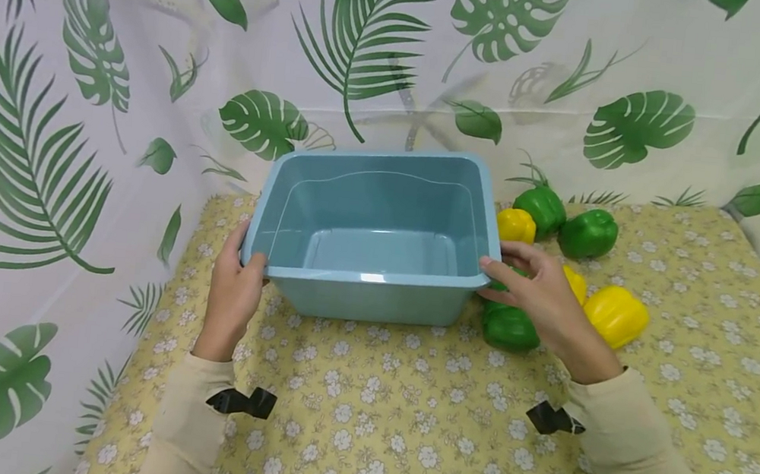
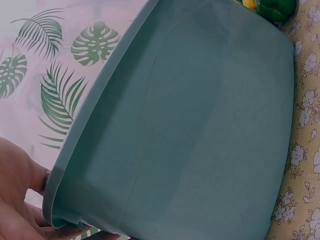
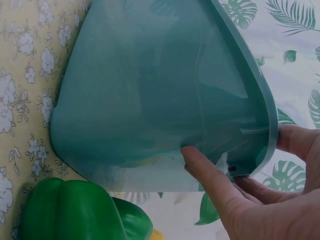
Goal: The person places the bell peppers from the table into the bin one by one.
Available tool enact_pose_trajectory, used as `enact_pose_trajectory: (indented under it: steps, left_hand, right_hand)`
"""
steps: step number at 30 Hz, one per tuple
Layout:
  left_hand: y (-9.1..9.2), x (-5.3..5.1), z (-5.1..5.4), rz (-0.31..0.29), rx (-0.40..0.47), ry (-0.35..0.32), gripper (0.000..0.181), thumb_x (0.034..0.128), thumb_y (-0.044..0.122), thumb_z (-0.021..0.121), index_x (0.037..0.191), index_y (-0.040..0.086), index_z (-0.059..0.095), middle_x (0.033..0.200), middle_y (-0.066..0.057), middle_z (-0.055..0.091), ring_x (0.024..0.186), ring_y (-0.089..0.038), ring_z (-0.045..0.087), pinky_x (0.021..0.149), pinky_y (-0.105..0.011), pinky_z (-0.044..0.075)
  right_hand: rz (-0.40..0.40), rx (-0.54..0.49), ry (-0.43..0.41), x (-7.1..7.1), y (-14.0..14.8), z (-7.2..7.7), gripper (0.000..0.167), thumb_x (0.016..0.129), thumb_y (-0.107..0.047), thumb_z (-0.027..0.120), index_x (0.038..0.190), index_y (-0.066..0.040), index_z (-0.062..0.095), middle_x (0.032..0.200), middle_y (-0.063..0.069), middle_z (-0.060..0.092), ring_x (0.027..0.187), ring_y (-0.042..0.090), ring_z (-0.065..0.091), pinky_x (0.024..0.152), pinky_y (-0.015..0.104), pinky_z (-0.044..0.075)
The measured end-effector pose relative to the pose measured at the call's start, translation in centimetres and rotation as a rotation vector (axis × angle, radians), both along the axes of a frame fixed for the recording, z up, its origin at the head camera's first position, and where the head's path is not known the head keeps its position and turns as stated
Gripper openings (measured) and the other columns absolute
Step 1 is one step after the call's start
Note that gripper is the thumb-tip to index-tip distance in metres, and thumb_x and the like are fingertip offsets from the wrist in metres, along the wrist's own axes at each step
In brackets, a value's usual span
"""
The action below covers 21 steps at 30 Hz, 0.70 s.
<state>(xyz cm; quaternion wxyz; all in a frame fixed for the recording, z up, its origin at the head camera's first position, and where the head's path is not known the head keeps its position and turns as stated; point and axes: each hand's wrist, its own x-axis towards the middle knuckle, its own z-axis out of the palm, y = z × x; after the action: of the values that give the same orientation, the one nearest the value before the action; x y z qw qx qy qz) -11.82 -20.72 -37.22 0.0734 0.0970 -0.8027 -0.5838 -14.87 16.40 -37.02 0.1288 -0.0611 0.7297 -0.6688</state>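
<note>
Two hands gripping blue basin, bell peppers at right

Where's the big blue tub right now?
In the head view, the blue tub is near the middle, between the left hand and right hand gripping it, with green peppers and yellow peppers on its right.

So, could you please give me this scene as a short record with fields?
Tub: blue, opening upward
Left grip: holds the tub's near left corner
Right grip: holds the near right corner
Green peppers: on the cloth, right of the tub
Yellow peppers: among the green ones
Cloth: yellow, floral
Backdrop: white, green leaf print
</note>
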Motion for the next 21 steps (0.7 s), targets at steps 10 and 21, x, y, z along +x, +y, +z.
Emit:
enact_pose_trajectory:
  steps: [10, 21]
  left_hand:
    - [0.0, -0.2, 0.1, 0.000, -0.163, 0.006, 0.063, 0.1029, 0.012, 0.037, 0.163, 0.013, 0.019, 0.165, -0.013, 0.026, 0.147, -0.034, 0.032, 0.115, -0.056, 0.034]
    - [0.9, -1.0, -0.3, -0.044, -0.648, 0.371, 0.071, 0.0971, 0.018, 0.060, 0.156, -0.007, 0.029, 0.158, -0.027, 0.034, 0.147, -0.043, 0.028, 0.119, -0.061, 0.022]
  right_hand:
    - [0.012, 0.007, 0.017, -0.3, 0.4, 0.1, 0.061, 0.106, -0.032, 0.056, 0.149, 0.008, 0.041, 0.133, 0.018, 0.055, 0.109, 0.010, 0.064, 0.091, 0.034, 0.058]
    - [0.017, 0.011, 0.023, -0.7, 0.6, -0.2, 0.060, 0.106, -0.032, 0.055, 0.148, 0.008, 0.042, 0.131, 0.016, 0.057, 0.107, 0.010, 0.065, 0.090, 0.036, 0.058]
